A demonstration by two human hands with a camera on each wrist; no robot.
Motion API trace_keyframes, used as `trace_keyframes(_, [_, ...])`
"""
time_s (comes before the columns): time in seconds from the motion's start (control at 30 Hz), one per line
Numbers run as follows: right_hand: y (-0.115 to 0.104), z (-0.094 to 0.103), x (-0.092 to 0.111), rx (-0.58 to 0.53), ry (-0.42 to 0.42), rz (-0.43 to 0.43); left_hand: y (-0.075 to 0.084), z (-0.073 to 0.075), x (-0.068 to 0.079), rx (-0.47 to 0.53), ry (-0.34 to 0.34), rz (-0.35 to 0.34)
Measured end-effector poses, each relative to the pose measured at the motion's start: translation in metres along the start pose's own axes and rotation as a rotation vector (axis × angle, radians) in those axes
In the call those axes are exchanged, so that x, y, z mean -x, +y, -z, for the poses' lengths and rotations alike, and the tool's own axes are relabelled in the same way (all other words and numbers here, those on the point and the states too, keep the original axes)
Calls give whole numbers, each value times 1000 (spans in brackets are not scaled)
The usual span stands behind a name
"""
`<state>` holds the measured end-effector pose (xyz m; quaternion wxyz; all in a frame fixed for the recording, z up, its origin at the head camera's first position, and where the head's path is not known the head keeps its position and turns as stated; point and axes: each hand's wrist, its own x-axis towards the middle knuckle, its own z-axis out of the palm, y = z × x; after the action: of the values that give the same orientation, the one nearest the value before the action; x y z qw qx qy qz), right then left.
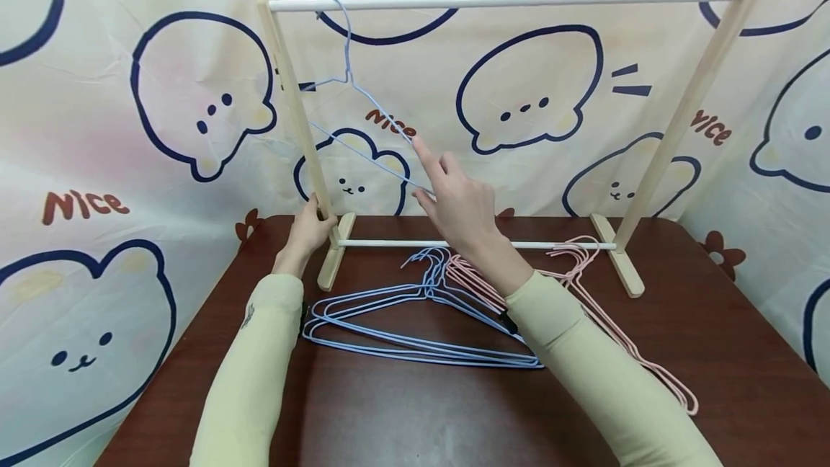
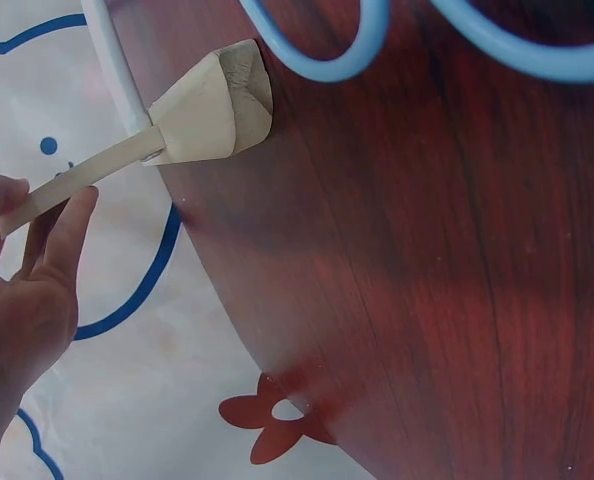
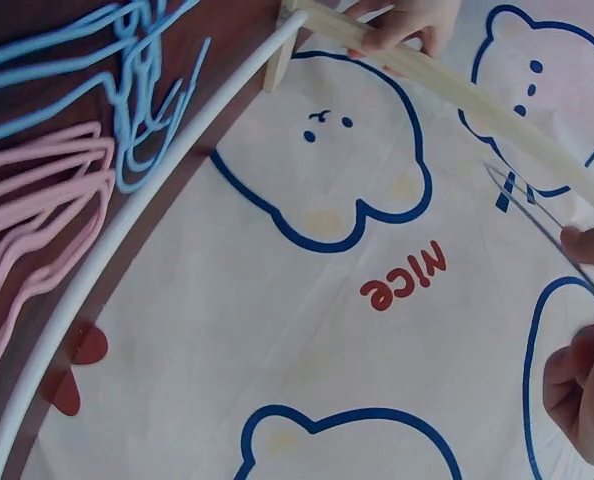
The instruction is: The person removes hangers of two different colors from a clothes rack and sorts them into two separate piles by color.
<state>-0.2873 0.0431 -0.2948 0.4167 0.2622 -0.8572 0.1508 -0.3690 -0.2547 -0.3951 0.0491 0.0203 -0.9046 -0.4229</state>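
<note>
A light blue wire hanger (image 1: 382, 112) has its hook at the left part of the rack's white top bar (image 1: 506, 0). My right hand (image 1: 463, 204) holds this hanger by its right end, index finger stretched along the sloping shoulder and thumb at the lower wire. That end is hidden by the hand. Low on the wooden left post (image 1: 300, 121) of the rack, my left hand (image 1: 308, 225) grips the wood. In the left wrist view, thumb and fingers of the left hand (image 2: 32, 300) lie on either side of the post (image 2: 87, 175).
Several blue hangers (image 1: 430, 285) lie stacked on the brown table (image 1: 402, 416) before the rack. Pink hangers (image 1: 573, 276) lie right of them, partly behind my right forearm. The rack's lower white bar (image 1: 389, 243) runs just behind both stacks. A patterned cloth (image 1: 214, 186) hangs behind.
</note>
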Motion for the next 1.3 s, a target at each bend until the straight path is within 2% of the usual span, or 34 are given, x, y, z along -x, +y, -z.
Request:
trace_keyframes(0.37, [-1, -1, 0, 15, 144, 63, 3, 2, 4, -1, 5, 4])
trace_keyframes(0.73, [7, 8, 5, -36, 224, 83, 2, 3, 3, -11, 12, -13])
trace_keyframes(0.83, [10, 13, 9, -76, 247, 65, 2, 1, 3, -8, 11, -7])
trace_keyframes(1.07, [23, 31, 17, -254, 325, -55, 2, 0, 4, -1, 13, -13])
trace_keyframes(1.3, [38, 47, 38, -399, 293, -119, 4, 1, 5, 15, 9, 1])
